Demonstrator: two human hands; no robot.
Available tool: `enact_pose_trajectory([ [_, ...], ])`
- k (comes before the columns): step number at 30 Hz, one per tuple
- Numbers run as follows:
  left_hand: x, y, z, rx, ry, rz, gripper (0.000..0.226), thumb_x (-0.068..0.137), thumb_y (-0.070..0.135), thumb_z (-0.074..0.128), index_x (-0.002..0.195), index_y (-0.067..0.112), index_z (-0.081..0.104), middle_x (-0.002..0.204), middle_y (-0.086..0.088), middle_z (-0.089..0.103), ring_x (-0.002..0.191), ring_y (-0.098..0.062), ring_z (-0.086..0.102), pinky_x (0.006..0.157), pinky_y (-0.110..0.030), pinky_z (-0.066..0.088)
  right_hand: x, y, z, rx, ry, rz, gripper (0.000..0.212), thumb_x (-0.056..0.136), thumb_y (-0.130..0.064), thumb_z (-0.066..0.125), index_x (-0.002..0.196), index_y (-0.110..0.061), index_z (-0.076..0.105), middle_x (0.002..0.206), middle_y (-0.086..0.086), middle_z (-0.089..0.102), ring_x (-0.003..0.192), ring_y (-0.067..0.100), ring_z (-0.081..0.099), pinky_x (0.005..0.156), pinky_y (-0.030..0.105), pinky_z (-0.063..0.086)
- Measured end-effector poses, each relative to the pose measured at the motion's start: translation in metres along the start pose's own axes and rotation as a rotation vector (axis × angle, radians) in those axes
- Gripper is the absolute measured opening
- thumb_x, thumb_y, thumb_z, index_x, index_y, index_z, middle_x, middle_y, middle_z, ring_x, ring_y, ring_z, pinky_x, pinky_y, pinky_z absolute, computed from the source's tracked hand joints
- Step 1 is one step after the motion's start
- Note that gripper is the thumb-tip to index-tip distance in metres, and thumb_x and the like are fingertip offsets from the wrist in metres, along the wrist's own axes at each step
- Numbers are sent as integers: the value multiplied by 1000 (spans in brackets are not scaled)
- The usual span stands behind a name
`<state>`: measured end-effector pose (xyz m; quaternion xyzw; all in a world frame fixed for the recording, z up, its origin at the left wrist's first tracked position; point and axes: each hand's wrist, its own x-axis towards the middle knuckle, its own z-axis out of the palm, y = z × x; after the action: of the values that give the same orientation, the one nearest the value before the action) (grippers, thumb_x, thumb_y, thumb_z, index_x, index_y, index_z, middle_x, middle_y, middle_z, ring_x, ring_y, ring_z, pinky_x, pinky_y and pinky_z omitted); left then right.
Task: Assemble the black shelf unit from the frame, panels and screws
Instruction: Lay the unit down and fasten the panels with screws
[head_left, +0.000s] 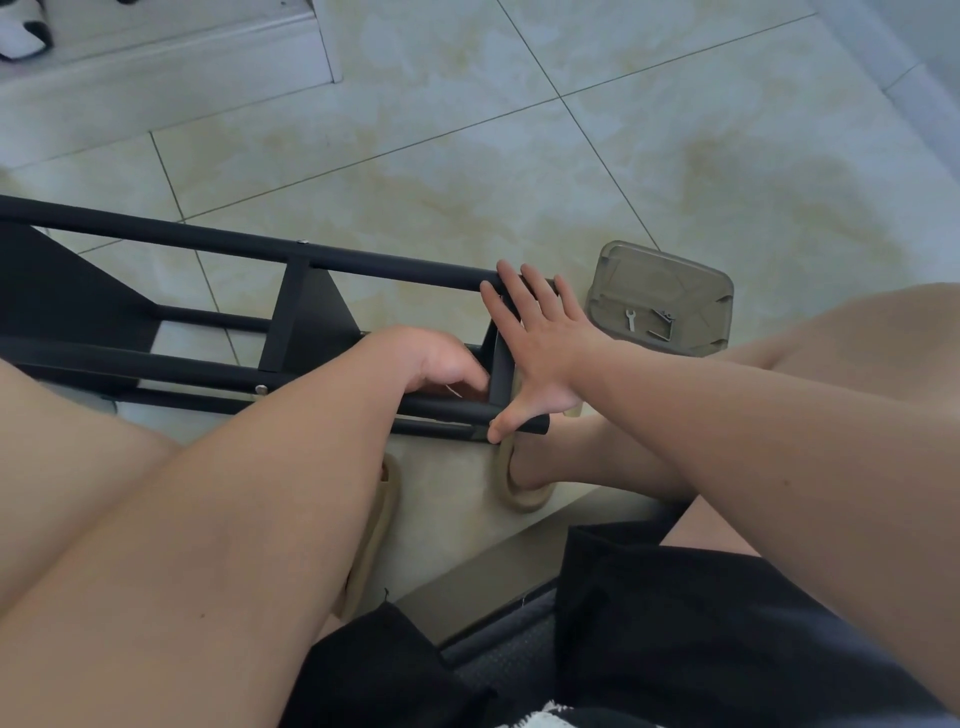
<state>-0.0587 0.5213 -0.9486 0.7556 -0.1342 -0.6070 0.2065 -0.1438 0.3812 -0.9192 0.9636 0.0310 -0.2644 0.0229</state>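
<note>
The frame (156, 241) is judged stiff, fairly light tube, smooth-coated (slip likely), and is best held at the tubes near joints. It is laid sideways on the floor (571, 156), from 9 o'clock to centre. The right hand (540, 358) is spread flat over its end; the left hand (447, 364), at 9 o'clock of the right, is curled inside the frame, and any contents cannot be determined.

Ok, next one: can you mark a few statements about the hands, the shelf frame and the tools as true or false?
1. The right hand lies spread open across the end of the black shelf frame. True.
2. The small wrench is in the left hand. False: it lies in the grey plastic tray.
3. The frame stands upright. False: it lies on its side on the tiled floor.
4. The left hand reaches inside the frame. True.
</note>
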Motion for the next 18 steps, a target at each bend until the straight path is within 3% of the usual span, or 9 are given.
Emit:
enact_pose_trajectory([
  [3,0,1,2,20,2,1,24,86,18,67,103,2,72,102,-13,71,93,-27,60,94,-36,46,0,-1,0,7,0,1,165,41,-102,55,156,-13,-24,162,16,-30,151,39,-23,122,57,-7],
  [6,1,0,1,8,9,1,29,84,16,67,107,-1,72,92,-13,68,84,-25,58,88,-37,47,1,0,0,4,1,3,165,40,-102,54,156,-14,-24,162,15,-30,151,39,-23,122,58,-7],
  [9,0,0,0,-27,-17,-4,19,85,11,65,101,5,73,79,-6,64,72,-22,55,73,-30,44,1,0,1,0,5,2,165,40,-103,53,156,-14,-24,162,16,-30,151,39,-23,122,57,-7],
  [12,0,-1,-2,-43,-39,-2,26,86,8,63,110,8,73,86,-8,65,81,-23,55,82,-34,42,2,1,2,0,7,2,166,39,-104,51,156,-14,-24,162,16,-30,151,39,-23,122,57,-7],
  [15,-1,-1,-1,-52,-61,-11,31,87,13,64,117,4,70,105,-18,70,97,-28,61,100,-41,46,2,1,2,2,8,0,166,38,-105,49,156,-13,-24,162,16,-30,151,39,-23,122,57,-8],
  [18,0,0,0,-48,-53,-14,31,88,15,66,117,4,71,107,-9,73,105,-26,64,107,-42,44,2,1,2,6,6,1,166,37,-104,50,156,-14,-25,162,15,-31,150,39,-24,122,57,-9],
])
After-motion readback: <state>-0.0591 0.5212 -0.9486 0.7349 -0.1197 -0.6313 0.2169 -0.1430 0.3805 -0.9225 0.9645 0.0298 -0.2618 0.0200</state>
